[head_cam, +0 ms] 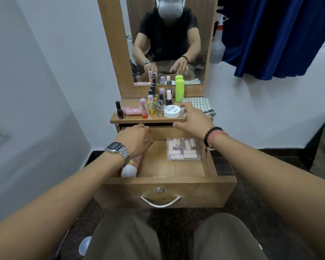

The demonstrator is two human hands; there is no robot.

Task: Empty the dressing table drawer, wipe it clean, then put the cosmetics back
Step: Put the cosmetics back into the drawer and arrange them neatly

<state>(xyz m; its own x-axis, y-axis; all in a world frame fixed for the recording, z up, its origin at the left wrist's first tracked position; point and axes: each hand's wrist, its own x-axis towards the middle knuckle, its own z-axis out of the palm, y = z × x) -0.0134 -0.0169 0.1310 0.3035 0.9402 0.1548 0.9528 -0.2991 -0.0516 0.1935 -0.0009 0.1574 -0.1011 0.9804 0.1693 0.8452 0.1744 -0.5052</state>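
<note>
White-walled corner, wooden dressing table [120,120] with mirror | drawer [165,192] pulled out, pale wood floor mostly bare | clear case of pink tubes [183,149] at its right rear | pink-and-white tube [131,167] lying along its left side | left hand [135,139] curled over that tube | right hand [192,119] loosely spread, holding nothing, at tabletop edge beside white jar [172,111].

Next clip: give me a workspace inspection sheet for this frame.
Surface: dressing table top crowded with cosmetics.
Job's things: drawer pulled open; clear case of lipsticks and pink tube inside; folded checked cloth on top.
Clutter: spray bottle beside mirror.
Hands: left hand in drawer above tube, grip unclear; right hand open, reaching to the top.
Cables: nothing seen.
Surroundings: blue curtain, white wall.
</note>
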